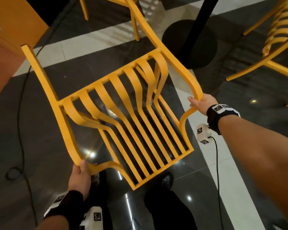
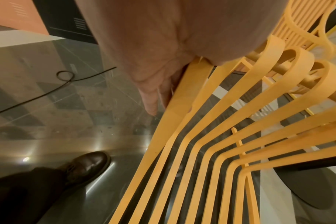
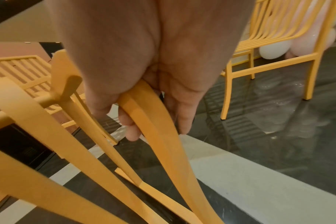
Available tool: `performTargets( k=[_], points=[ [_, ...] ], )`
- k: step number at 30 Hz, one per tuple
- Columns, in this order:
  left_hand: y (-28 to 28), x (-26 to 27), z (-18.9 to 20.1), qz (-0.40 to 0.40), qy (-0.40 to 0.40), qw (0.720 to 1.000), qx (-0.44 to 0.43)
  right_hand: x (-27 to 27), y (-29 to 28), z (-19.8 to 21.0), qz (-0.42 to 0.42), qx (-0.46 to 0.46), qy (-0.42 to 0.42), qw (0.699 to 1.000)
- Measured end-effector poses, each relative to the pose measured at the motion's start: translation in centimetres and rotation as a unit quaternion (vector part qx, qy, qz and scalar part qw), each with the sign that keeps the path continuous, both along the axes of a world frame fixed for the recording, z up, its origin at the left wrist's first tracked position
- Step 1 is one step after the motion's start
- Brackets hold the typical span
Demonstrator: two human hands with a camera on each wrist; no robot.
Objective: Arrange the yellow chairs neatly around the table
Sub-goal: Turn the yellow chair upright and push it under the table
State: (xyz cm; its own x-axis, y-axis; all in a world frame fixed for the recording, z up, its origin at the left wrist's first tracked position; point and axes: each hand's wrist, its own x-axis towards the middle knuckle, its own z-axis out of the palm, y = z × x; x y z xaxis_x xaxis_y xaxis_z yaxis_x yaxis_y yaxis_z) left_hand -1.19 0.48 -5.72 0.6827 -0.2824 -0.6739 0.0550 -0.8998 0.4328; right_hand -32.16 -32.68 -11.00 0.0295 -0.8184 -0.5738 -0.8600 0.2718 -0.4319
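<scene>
Between both hands, a slatted yellow chair (image 1: 123,113) tilts.

Your left hand (image 2: 163,50) blocks its own fingertips behind the chair rail (image 2: 175,97). Desk top is out of frame; only its black pedestal (image 1: 198,27) shows. The neighbouring chair (image 1: 276,35) is cropped at the head view's right edge.
</scene>
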Motion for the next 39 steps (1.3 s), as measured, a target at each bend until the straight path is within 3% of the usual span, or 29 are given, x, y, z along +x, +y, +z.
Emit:
performTargets(
  k=[10, 14, 19, 25, 27, 30, 32, 34, 36, 39],
  points=[
    [-4.0, 11.0, 3.8, -0.105, -0.02, 0.992, -0.065, 0.9, 10.1, 8.1, -0.225, -0.027, 0.001, 0.974],
    [-7.2, 14.3, 6.3, -0.175, -0.033, 0.981, -0.074, 2.1, 15.2, 11.0, -0.32, -0.029, 0.001, 0.947],
    [-11.7, 17.2, 8.1, -0.246, -0.072, 0.963, -0.079, 3.6, 19.5, 14.4, -0.463, -0.042, -0.01, 0.885],
    [-17.6, 15.5, 12.5, -0.276, -0.083, 0.95, -0.122, 3.5, 20.3, 19.9, -0.495, -0.02, 0.0, 0.869],
    [-18.5, 13.9, 14.2, -0.272, -0.12, 0.944, -0.144, 3.2, 19.7, 21.5, -0.497, -0.009, 0.003, 0.868],
    [-17.5, 11.0, 15.7, -0.274, -0.142, 0.918, -0.25, 2.7, 18.4, 23.1, -0.486, 0.016, -0.005, 0.874],
    [-15.3, 9.4, 15.3, -0.283, -0.136, 0.911, -0.267, 2.1, 17.2, 23.5, -0.477, 0.026, -0.01, 0.879],
    [-12.0, 8.2, 13.4, -0.292, -0.088, 0.928, -0.213, 1.4, 15.8, 23.4, -0.458, 0.033, -0.004, 0.888],
    [-8.0, 7.7, 10.6, -0.32, -0.028, 0.942, -0.096, 1.0, 14.5, 23.6, -0.468, 0.019, -0.005, 0.884],
    [-2.0, 8.0, 6.5, -0.365, 0.022, 0.925, 0.108, 0.6, 12.8, 23.5, -0.466, 0.007, -0.013, 0.884]
  ],
)
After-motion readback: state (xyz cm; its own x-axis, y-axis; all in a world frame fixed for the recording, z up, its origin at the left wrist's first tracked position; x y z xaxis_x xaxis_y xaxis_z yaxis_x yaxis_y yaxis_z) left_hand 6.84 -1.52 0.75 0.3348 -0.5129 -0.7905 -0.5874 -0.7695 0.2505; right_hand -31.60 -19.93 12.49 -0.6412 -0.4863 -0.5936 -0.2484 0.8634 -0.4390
